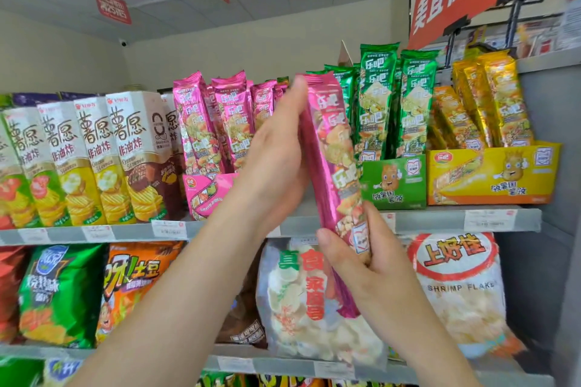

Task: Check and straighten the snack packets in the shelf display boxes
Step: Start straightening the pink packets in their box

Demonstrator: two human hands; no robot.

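Nearly upright, pink packet [330,148], top leftward, in grip of right hand [367,264].

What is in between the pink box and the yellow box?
In the head view, the green box of green packets stands between them; a pink packet is held in front.

Three display boxes [394,181], two hands [276,163], one packet [333,151]

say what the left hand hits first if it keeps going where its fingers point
The left hand likely meets the upright pink foil packets in the pink cardboard box first, though depth is unclear.
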